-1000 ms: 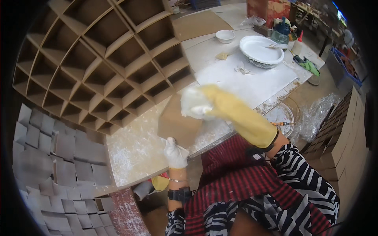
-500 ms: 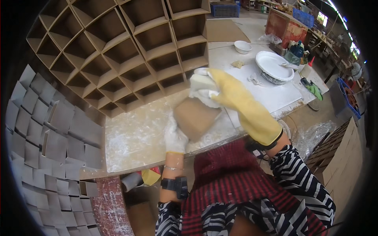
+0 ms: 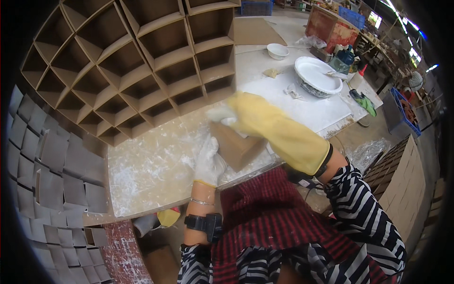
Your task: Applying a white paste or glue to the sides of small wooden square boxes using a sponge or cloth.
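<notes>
My left hand (image 3: 209, 163), in a white glove, grips the left side of a small brown board box (image 3: 236, 146), tilted above the near edge of the worktable. My right hand (image 3: 250, 111), in a long yellow rubber glove, is bent over the box's far edge. Its fingers close on a white sponge-like pad (image 3: 220, 113), which motion blurs; whether pad and box touch is hard to tell. Behind both hands stands a large brown grid of open compartments (image 3: 163, 52).
White-smeared worktable (image 3: 151, 165). On its right lie a large white basin (image 3: 314, 73) with a brush across the rim, a small white bowl (image 3: 278, 51), a crumpled scrap (image 3: 271, 72) and a green-black glove (image 3: 363, 103). Stacked grey boxes (image 3: 52, 165) fill the left; a slatted panel (image 3: 397, 189) stands right.
My right hand has swung left and down with the white pad, onto the box's far left side. The box has turned slightly in my left hand. The whole view has shifted a little.
</notes>
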Tool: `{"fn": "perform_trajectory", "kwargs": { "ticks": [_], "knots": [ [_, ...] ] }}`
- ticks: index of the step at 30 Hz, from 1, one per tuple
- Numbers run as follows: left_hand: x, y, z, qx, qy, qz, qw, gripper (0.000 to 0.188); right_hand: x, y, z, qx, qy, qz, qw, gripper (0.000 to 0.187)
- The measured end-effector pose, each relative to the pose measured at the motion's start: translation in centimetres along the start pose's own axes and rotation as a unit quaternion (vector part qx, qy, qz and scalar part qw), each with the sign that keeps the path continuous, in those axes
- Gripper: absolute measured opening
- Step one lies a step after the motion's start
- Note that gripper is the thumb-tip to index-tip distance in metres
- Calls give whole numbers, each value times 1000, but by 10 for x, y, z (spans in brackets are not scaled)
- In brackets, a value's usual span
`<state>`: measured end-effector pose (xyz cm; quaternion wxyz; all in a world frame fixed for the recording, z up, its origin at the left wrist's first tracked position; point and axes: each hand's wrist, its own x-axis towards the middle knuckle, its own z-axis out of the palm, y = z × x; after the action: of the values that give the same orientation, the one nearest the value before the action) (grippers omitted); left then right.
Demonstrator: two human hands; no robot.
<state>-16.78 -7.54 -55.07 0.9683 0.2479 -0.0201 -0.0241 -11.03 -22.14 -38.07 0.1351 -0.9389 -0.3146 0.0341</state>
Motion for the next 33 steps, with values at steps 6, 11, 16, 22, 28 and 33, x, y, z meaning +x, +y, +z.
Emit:
{"fn": "perform_trajectory", "kwargs": {
  "ticks": [6,11,16,22,28,33],
  "knots": [
    [2,-2,-1,12,-6,21,1000,56,1,17,-16,10,-70,-82,994,50],
    [7,-3,-14,26,-2,13,1000,55,4,18,-29,18,-56,16,998,53],
    [4,-4,-9,15,32,5,999,48,-6,1,-18,-1,-78,-21,997,49],
    [4,-2,-6,25,25,-18,999,46,-15,13,-45,56,-289,-66,953,44],
    [7,-4,-2,9,54,-25,998,47,-13,30,-44,23,-257,-118,959,46],
    [9,-1,-14,-43,92,-49,994,44,-16,12,-44,52,-325,-33,944,44]
  ]
}}
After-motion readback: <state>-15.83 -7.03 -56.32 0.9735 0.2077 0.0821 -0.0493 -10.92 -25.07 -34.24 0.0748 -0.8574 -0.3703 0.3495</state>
